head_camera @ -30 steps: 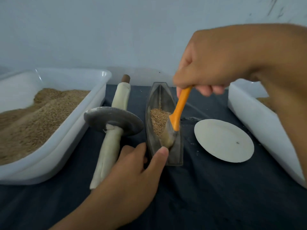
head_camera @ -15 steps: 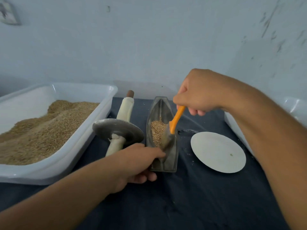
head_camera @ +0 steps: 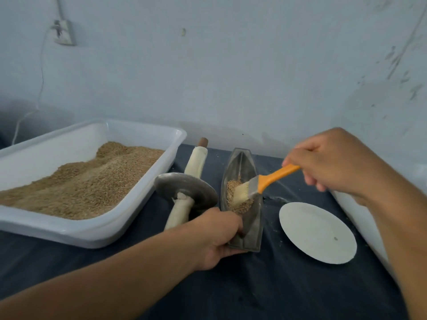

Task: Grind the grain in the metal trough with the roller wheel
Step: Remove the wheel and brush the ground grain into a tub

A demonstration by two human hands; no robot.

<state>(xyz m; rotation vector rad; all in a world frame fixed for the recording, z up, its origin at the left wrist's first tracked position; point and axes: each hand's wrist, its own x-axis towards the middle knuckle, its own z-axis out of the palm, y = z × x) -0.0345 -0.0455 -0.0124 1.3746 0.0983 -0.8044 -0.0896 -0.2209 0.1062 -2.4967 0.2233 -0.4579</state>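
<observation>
The metal trough (head_camera: 242, 199) runs lengthwise away from the left hand (head_camera: 217, 236), which grips its near end. The right hand (head_camera: 328, 162) pinches a brush (head_camera: 256, 183), bristles in the grain (head_camera: 238, 199). The roller wheel (head_camera: 184, 188) lies just left, on a dark-clothed counter (head_camera: 265, 285) against a pale wall (head_camera: 231, 65).

Dull grey metal trough (head_camera: 242, 218), matt metal wheel (head_camera: 186, 189) (cloth-wrapped handle), glossy white plastic tub (head_camera: 92, 232).
</observation>
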